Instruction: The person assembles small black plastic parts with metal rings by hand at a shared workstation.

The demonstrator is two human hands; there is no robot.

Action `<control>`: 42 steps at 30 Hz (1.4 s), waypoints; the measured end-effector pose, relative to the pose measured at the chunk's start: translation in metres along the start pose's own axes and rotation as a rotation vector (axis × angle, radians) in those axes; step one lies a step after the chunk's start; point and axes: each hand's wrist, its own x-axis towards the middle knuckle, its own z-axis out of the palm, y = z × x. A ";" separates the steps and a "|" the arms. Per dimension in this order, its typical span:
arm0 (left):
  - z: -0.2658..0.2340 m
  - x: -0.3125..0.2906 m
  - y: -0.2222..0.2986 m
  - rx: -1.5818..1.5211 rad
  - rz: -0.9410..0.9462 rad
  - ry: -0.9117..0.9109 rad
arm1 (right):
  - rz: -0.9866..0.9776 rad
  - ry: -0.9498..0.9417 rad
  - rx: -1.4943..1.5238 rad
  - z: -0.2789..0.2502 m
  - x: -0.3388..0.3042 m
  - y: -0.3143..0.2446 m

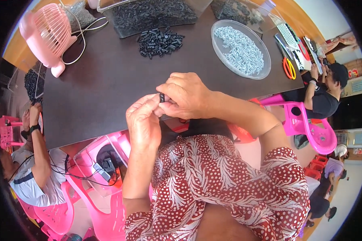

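Observation:
Between my two hands, above the near edge of the dark table (pixel 96 92), is a small black plastic piece (pixel 162 97). My left hand (pixel 142 116) pinches it from the left with thumb and fingers. From the right, my right hand (pixel 187 96) closes its thumb and curled fingers on the same piece. The fingers cover most of it, so its full shape is hidden. Beyond my hands lies a loose pile of short black plastic pieces (pixel 160 42). To the right of the pile, a round clear tray (pixel 217 50) holds many small silvery metal parts (pixel 243 48).
A pink fan (pixel 48 36) with a white cord stands at the far left. Clear bins of black pieces (pixel 153 16) line the back. Yellow-orange scissors (pixel 288 68) lie at the right edge. People sit at both sides; a pink chair (pixel 309 124) is on the right.

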 end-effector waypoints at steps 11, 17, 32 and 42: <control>-0.006 0.003 -0.005 0.035 0.025 -0.020 | -0.063 0.039 -0.008 0.002 -0.003 0.001; 0.008 0.001 -0.001 0.093 -0.007 -0.036 | -0.039 0.068 -0.013 0.001 -0.010 0.010; -0.014 0.105 0.043 1.586 0.999 -0.056 | 0.593 0.353 -0.292 -0.136 0.018 0.114; -0.019 0.116 0.042 1.864 1.072 -0.110 | 0.583 0.521 -0.668 -0.191 0.036 0.209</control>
